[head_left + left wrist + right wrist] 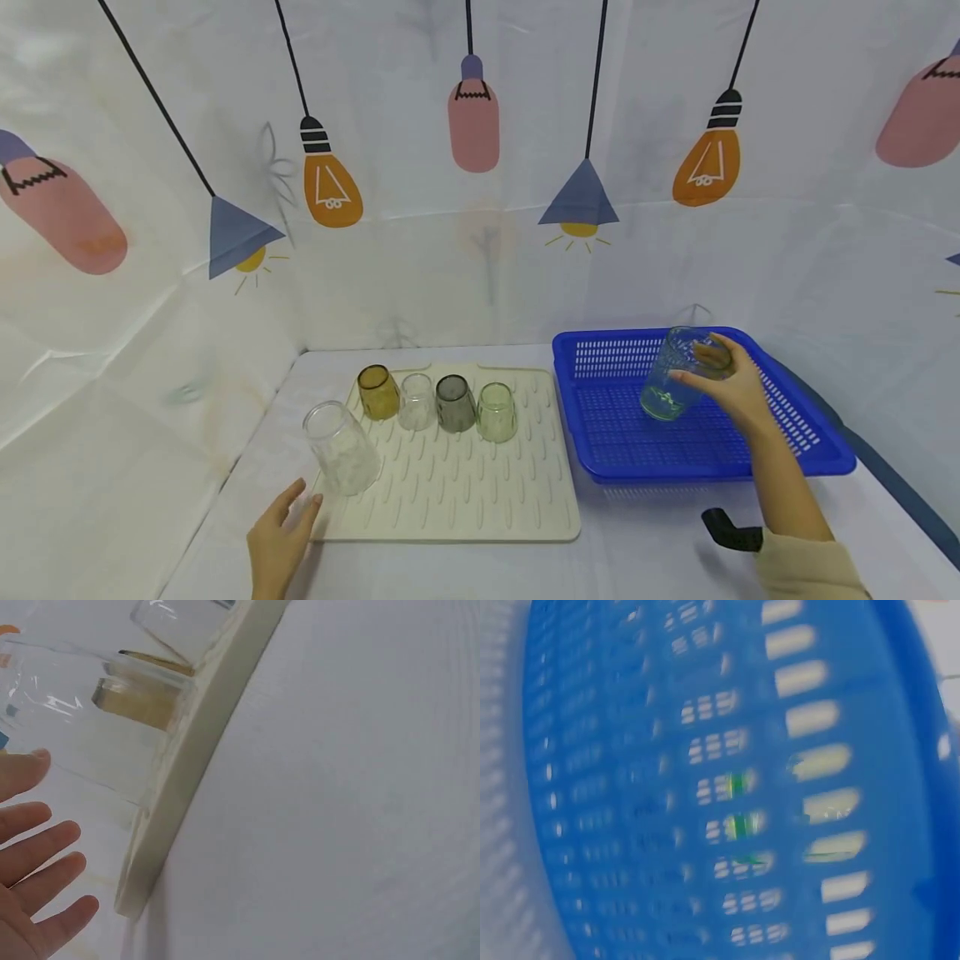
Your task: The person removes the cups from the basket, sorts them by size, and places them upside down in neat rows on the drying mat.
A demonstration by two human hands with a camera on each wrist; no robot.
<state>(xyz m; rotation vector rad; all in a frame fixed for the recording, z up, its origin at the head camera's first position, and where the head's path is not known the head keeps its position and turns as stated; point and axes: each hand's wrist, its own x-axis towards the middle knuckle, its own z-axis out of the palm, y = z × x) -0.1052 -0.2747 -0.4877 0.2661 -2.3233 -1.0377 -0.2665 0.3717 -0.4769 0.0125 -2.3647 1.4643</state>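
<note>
My right hand (731,392) grips a tall clear glass (671,375) by its upper end, thumb on the near side. Tilted, the glass is over or in the blue plastic basket (622,479); whether it touches the bottom I cannot tell. In the right wrist view the basket's slotted wall (885,780) fills most of the picture and hides the hand. My left hand (277,537), fingers spread and holding nothing, is beside a large clear glass (345,454). That glass stands on the cream draining mat (450,508); in the left wrist view the fingers (45,851) are apart from it.
Along the mat's back stand an amber glass (378,393), a small clear glass (417,403), a grey glass (456,405) and a pale green glass (497,413). A black curved object (727,532) is at my right wrist. A lamp-patterned curtain (420,275) hangs behind.
</note>
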